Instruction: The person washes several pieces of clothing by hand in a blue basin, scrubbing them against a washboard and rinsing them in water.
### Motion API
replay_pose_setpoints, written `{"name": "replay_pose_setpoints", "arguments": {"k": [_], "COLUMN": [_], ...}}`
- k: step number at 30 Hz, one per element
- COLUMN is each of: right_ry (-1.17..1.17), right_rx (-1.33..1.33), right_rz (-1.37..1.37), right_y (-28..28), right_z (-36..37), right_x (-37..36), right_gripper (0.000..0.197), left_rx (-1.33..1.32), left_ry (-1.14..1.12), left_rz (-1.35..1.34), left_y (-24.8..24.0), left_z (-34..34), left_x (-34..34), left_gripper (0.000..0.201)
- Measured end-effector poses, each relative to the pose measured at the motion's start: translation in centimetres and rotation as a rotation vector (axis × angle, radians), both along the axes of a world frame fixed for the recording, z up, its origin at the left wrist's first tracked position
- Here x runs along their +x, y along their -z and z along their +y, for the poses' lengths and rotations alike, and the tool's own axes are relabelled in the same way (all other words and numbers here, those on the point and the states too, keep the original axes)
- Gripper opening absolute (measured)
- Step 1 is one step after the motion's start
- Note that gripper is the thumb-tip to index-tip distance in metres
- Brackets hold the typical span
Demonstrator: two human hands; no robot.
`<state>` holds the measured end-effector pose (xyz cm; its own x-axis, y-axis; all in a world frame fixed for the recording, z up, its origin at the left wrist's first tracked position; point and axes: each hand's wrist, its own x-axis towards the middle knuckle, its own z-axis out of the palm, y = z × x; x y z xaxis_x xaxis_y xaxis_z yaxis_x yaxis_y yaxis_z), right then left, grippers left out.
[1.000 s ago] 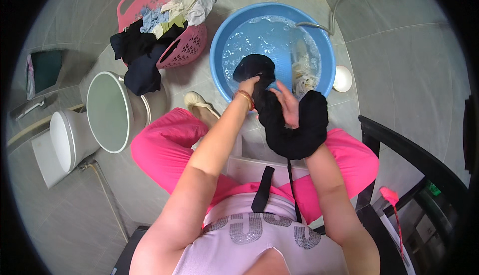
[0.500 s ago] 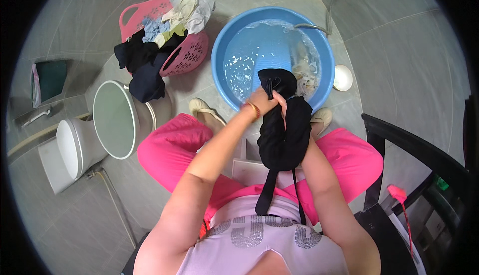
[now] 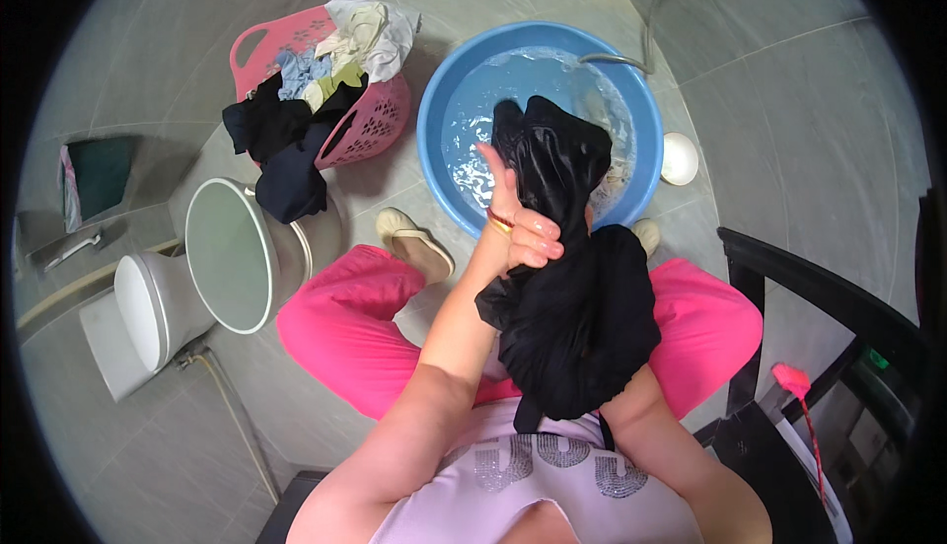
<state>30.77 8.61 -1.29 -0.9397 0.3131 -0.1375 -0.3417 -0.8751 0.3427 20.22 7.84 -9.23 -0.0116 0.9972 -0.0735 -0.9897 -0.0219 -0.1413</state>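
Note:
A black garment (image 3: 582, 327) is bunched between my forearms, over my lap. Its upper part looks wet and shiny and rises over the near side of a blue basin (image 3: 431, 159) of water. My left hand (image 3: 523, 228) has its fingers curled on the cloth at the garment's middle, with the thumb sticking up and away. My right hand lies almost wholly under the garment; only a sliver of skin (image 3: 589, 215) shows, so its grip is hidden. Pale cloth shows in the water at the basin's right side.
A pink basket (image 3: 370, 125) of clothes stands at the far left, dark clothes hanging over its rim. Nearer are a bucket (image 3: 229, 253) and a toilet (image 3: 143, 307). A hose (image 3: 617, 59) runs into the basin; a white bowl (image 3: 679, 158) sits beside it. A black chair (image 3: 819, 278) is at right.
The garment has been lifted and spread, its wet end now higher and covering the ribbed blue board seen before. My left thumb has opened outward. My right hand has gone under the cloth.

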Motion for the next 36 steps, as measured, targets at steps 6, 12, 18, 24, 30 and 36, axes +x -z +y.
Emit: {"name": "replay_pose_setpoints", "arguments": {"k": [6, 12, 18, 24, 30, 36], "right_ry": [-0.173, -0.838, -0.788, -0.649, -0.668, -0.649], "right_rx": [0.169, 0.874, 0.958, 0.739, 0.435, 0.52], "right_rz": [-0.246, -0.782, -0.807, -0.541, -0.385, -0.041], "right_y": [-1.2, 4.8, 16.2, 11.0, 5.7, -0.7], "right_z": [0.1, 2.9, 4.7, 4.6, 6.8, 7.5], "right_x": [1.1, -2.9, -3.2, -1.4, -1.1, -1.9], "right_gripper": [0.04, 0.035, 0.027, 0.033, 0.037, 0.046], "left_rx": [-0.067, -0.699, -0.957, -0.947, -0.336, 0.516], "left_ry": [-0.164, -0.12, 0.509, 0.359, 0.171, 0.582], "left_rz": [0.575, 2.27, 2.459, 2.341, 2.596, 1.435], "left_y": [-7.1, -3.3, 1.5, -1.3, -5.0, -7.5], "left_z": [0.9, 1.5, 4.1, 2.9, 6.8, 9.3], "left_x": [-6.2, -8.3, -4.9, -4.7, -6.8, -13.5], "left_gripper": [0.054, 0.036, 0.047, 0.082, 0.074, 0.037]}}
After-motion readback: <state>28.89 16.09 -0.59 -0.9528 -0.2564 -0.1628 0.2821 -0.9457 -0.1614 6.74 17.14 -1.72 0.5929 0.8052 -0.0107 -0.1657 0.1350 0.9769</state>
